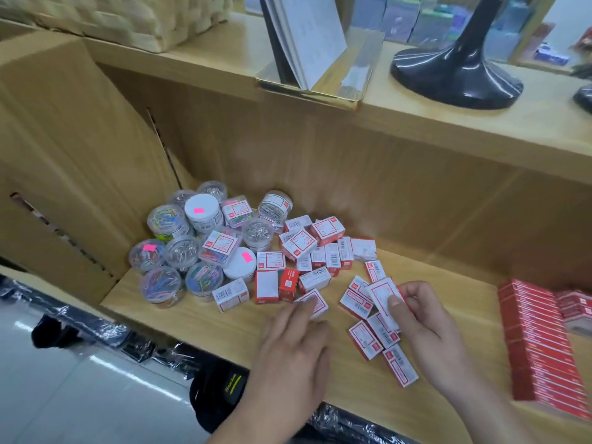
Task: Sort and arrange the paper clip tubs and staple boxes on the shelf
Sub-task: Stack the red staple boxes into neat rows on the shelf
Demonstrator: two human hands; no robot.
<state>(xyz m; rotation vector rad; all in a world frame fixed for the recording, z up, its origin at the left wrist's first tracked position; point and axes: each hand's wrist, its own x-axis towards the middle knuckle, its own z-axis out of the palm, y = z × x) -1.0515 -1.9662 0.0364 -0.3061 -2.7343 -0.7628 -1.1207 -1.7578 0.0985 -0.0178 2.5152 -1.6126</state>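
Motion blur smears both hands and the labels, so no print on any box or tub can be read; only red-framed white panels, barcodes and pink price stickers show. The red stack (541,350) at 3 o'clock is cut off by the frame edge. The right hand (426,325) pinches one staple box (382,298) between thumb and curled fingers, just above loose staple boxes (374,334) on the wooden shelf (198,322). The left hand (294,344) lies flat and open, fingertips touching another box (315,302) at the centre. More boxes (307,251) are heaped at 12 o'clock, touching the paper clip tubs (192,241) clustered at 10 o'clock beside a cardboard carton (64,161)
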